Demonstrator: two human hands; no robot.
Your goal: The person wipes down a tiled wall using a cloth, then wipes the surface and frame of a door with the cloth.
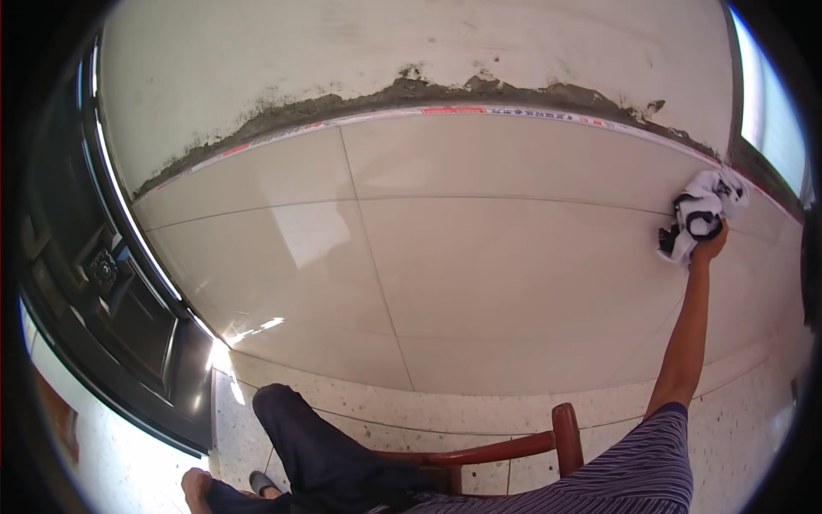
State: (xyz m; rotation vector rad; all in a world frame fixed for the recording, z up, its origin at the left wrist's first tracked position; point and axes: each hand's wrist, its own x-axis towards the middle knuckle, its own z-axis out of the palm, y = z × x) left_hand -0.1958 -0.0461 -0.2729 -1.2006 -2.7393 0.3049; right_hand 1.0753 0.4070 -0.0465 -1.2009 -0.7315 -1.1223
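Head view: 1 item is in handling, a white and black cloth [704, 204], located at the far right of the tiled wall [514, 283], just below the printed strip [454, 110] along the top tile edge. Your right hand [710, 247] has its fingers closed around the lower right part of the cloth. The grip gathers the fabric into a compact wad, which in my judgement keeps loose folds under control and puts padding between fingers and tile. Your right arm is extended nearly straight, consistent with the cloth lying well out from your body.

Orientation: the bundle is crumpled, so its long axis is only approximate. It slants from a lower left end, where a dark fold hangs, to an upper right end directed at the strip and the window frame [747, 146].

Your left hand [197, 485] is low at the far left, by your dark trousers [312, 437], apparently resting on the leg and well apart from the cloth. Its fingers look bent; whether they grasp anything, I cannot tell. A red wooden chair [505, 449] shows beside your body, probably supporting you.
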